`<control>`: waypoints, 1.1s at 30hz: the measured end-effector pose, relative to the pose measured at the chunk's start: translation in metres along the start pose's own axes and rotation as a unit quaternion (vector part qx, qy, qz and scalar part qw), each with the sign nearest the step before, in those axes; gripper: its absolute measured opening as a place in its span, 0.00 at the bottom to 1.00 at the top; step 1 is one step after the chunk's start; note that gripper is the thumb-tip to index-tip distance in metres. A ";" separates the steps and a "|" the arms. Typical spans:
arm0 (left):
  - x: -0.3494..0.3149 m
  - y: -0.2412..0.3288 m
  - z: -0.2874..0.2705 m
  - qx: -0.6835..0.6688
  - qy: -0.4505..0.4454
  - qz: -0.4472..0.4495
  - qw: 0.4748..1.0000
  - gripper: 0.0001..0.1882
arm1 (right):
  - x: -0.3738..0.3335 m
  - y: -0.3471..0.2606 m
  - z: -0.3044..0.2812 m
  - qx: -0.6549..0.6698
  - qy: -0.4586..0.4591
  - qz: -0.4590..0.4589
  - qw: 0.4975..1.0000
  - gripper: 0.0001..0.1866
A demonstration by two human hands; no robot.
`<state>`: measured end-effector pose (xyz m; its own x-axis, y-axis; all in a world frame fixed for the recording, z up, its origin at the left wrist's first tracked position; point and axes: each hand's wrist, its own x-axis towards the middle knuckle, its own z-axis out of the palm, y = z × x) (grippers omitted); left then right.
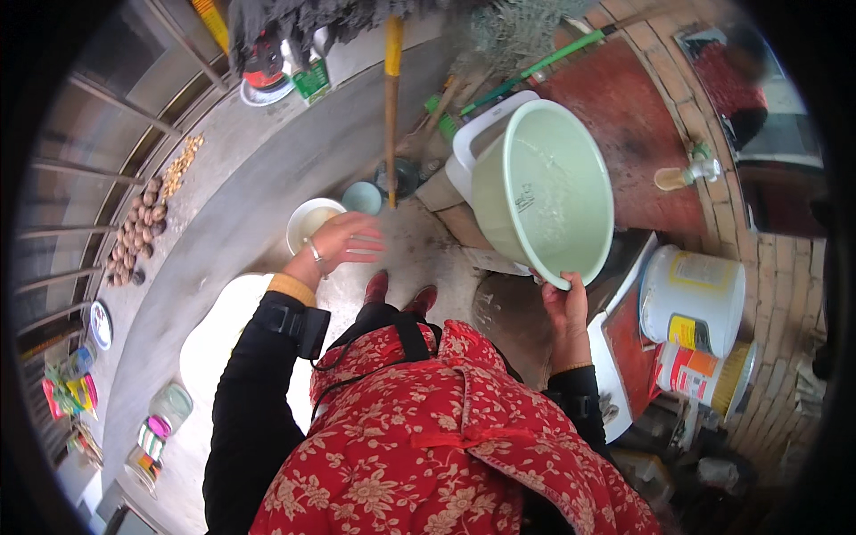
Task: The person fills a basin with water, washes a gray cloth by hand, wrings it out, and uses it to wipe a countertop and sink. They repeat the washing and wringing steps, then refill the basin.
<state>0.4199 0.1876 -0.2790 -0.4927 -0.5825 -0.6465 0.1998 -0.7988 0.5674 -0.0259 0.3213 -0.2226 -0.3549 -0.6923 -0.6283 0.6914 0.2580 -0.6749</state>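
Note:
A pale green plastic basin (557, 192) is tilted up on its side at the right, its inside facing me with wet-looking streaks on it. My right hand (566, 308) grips its near rim, thumb on the outer face. Behind the basin shows part of a white sink-like fixture (464, 147). My left hand (343, 242) hangs in the air with its fingers stretched apart, holding nothing. Just beyond it, partly covered by it, is a white bowl (299, 230) with pale contents. A small teal bowl (362, 197) sits beside that one.
A yellow-handled mop (392, 89) stands ahead. Walnuts (138, 232) and peanuts (183, 168) lie along the left ledge. A white round surface (214, 343) is at my left. On the right are a tap (704, 169), a white bucket (691, 294) and a smaller printed bucket (700, 374).

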 end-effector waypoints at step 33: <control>0.007 0.131 0.262 0.520 0.096 0.556 0.642 0.40 | 0.058 0.016 0.106 0.199 -0.219 0.105 0.949 0.09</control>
<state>0.2207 0.1185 -0.0759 -0.4019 -0.7929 0.4580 -0.3841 0.6000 0.7017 0.0313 0.2135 -0.2289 0.0522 -0.8900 -0.4530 0.9318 0.2066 -0.2984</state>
